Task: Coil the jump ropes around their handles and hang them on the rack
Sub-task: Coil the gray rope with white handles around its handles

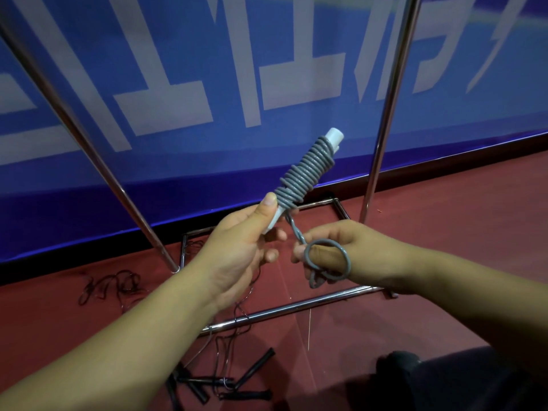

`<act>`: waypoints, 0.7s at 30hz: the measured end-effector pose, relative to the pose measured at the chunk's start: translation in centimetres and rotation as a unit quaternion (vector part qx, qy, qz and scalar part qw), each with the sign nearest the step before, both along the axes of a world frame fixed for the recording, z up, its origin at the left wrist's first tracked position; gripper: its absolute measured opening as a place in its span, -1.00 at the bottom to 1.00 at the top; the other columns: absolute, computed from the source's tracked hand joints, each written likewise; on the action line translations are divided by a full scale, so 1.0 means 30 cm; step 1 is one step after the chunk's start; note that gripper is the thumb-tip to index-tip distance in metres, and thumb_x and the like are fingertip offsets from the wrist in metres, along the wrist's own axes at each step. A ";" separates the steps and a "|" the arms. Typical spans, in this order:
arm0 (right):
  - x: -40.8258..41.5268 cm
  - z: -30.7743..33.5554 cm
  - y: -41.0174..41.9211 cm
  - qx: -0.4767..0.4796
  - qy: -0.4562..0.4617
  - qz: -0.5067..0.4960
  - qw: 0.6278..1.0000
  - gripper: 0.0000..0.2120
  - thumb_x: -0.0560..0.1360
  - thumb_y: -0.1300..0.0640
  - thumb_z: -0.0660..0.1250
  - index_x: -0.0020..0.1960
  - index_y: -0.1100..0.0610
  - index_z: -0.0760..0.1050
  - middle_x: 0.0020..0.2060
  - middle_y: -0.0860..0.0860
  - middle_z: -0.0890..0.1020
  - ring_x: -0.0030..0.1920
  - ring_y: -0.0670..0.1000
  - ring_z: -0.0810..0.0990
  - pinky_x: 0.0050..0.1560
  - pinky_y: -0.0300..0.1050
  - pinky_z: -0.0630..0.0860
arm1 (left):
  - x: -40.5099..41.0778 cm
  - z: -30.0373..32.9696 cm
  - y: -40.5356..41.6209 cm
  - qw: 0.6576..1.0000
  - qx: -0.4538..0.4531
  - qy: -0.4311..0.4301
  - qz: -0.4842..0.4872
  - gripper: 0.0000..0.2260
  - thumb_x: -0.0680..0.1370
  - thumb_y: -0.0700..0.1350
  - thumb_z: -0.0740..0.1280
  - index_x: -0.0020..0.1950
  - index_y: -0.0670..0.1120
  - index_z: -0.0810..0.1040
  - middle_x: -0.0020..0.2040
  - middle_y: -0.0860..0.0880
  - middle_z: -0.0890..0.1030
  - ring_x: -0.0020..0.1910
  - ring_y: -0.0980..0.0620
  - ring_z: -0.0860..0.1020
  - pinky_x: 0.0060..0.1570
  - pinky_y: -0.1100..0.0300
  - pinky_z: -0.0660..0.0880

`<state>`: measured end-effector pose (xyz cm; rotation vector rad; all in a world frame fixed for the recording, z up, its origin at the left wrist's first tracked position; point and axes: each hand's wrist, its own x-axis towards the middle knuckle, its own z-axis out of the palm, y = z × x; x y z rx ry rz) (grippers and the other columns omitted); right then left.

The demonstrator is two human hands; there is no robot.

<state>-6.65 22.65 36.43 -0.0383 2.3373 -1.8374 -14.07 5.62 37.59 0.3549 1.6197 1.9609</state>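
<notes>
Nearest the viewer, at the bottom of the view, black jump ropes [234,384] lie in a loose heap on the red floor [444,221], their dark handles pointing several ways and their thin cords trailing up and left toward a second tangle of cord [112,287]. A dark shape at the lower right is too dim to identify. Above the heap, the left hand [237,250] grips the lower end of a white handle [335,137], thumb laid along it, holding it tilted up and to the right. Grey rope [305,170] is wound in tight turns around most of that handle, leaving the white tip bare at the far end. From the lowest turn a short twisted length runs down to the right hand [353,250], whose curled fingers pinch it, with a loop of the same rope around one finger. Beyond and around the hands stands the chrome rack [296,307]: a base bar on the floor just behind the forearms, and two uprights rising left and right of the handle. Farthest off, a blue banner [267,69] with large pale characters fills the background.
</notes>
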 end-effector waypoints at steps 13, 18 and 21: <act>-0.039 -0.061 0.054 0.060 -0.083 -0.293 0.950 -0.84 0.54 0.29 0.31 0.02 0.07 0.57 -0.22 0.03 0.60 -0.30 -0.02 0.54 -0.26 -0.08 0.51 | -0.048 -0.022 -0.014 0.985 -0.073 0.019 0.157 -0.74 0.60 0.00 0.34 -0.02 -0.21 0.61 -0.41 0.02 0.37 -0.46 0.13 0.25 -0.48 0.30 0.21; -0.035 -0.027 -0.007 0.098 0.033 -0.213 0.972 -0.91 0.56 0.04 0.36 -0.05 0.03 0.62 -0.23 -0.11 0.66 -0.24 -0.18 0.56 -0.05 -0.17 0.53 | -0.025 -0.036 0.012 0.987 -0.073 0.007 0.140 -0.79 0.60 -0.01 0.35 -0.11 -0.13 0.62 -0.47 0.11 0.40 -0.49 0.16 0.26 -0.50 0.33 0.22; -0.025 -0.024 -0.052 0.084 -0.004 -0.138 0.987 -0.73 0.54 -0.10 0.36 -0.03 0.10 0.64 -0.22 -0.02 0.65 -0.22 -0.15 0.52 -0.05 -0.15 0.51 | 0.002 -0.036 0.037 0.992 -0.057 0.007 0.112 -0.77 0.62 -0.04 0.31 -0.15 -0.13 0.60 -0.52 0.12 0.41 -0.55 0.19 0.27 -0.52 0.34 0.21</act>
